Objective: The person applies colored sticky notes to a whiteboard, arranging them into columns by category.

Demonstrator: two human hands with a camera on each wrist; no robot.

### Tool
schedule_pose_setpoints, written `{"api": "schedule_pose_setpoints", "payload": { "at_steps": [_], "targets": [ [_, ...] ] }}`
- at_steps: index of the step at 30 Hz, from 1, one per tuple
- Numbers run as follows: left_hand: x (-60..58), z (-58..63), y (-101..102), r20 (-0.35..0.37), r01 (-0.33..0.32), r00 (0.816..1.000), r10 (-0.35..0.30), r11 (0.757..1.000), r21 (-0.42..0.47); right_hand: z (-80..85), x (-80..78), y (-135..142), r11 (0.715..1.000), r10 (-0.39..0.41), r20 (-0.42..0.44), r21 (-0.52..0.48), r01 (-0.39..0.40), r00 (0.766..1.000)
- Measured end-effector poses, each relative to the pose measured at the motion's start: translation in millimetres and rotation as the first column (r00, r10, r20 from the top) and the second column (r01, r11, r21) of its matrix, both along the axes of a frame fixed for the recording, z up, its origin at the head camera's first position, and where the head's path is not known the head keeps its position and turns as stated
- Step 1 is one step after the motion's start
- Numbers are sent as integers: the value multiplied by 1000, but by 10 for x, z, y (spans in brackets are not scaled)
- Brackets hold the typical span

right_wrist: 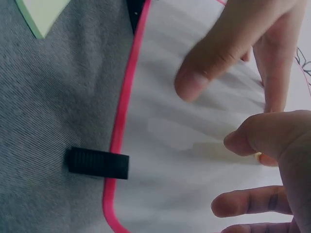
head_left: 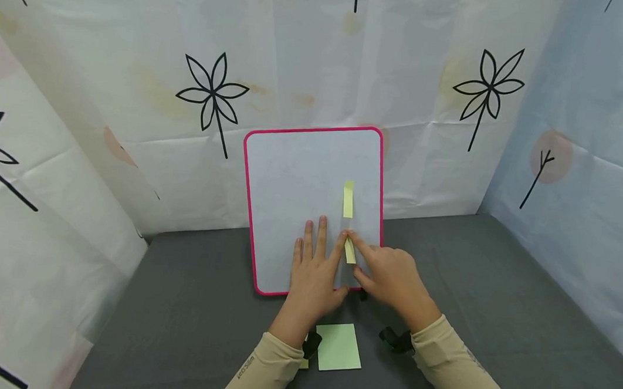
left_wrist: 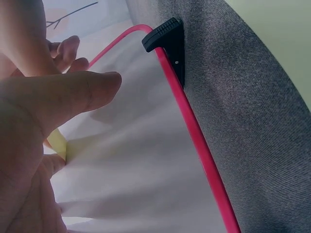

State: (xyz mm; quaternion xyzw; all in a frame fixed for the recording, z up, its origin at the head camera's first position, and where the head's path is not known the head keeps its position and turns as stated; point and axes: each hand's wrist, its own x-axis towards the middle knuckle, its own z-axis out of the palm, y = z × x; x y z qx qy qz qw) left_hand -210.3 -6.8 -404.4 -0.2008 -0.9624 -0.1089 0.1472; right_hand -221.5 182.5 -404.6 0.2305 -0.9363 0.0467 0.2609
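Observation:
A whiteboard (head_left: pixel 291 176) with a pink frame stands tilted back on the dark grey tabletop. On its right half is a narrow yellow sticky strip (head_left: pixel 348 199), and a second yellow strip (head_left: pixel 350 252) lies below it, slightly slanted. My left hand (head_left: pixel 314 280) rests on the board with fingers spread straight, its index fingertip at the second strip's top end. From the right, my right hand (head_left: pixel 394 275) touches that same end with an extended index finger. Its thumb (right_wrist: pixel 248 136) is near the strip's lower part. In the left wrist view the strip (left_wrist: pixel 58 143) is partly hidden by my hand.
A pale green sticky note pad (head_left: pixel 338 348) lies on the table in front of the board, beside a yellow piece (head_left: pixel 304 364) mostly covered by my left wrist. Black feet (right_wrist: pixel 99 163) hold the board's lower edge. Patterned cloth walls (head_left: pixel 323 72) surround the table.

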Motion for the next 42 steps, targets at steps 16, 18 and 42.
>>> {"api": "schedule_pose_setpoints", "payload": {
  "at_steps": [16,18,42],
  "targets": [
    [-10,-36,1,1,5,1000,-5,1000,5,-4,-11,13,999,17,8,-42,-16,1000],
    [-10,-40,0,-4,3,1000,-3,1000,0,-1,-12,10,999,35,11,-37,-34,999],
    [-2,-8,17,9,-7,1000,7,1000,-25,12,-9,64,998,34,-17,-48,-34,999]
  ]
}}
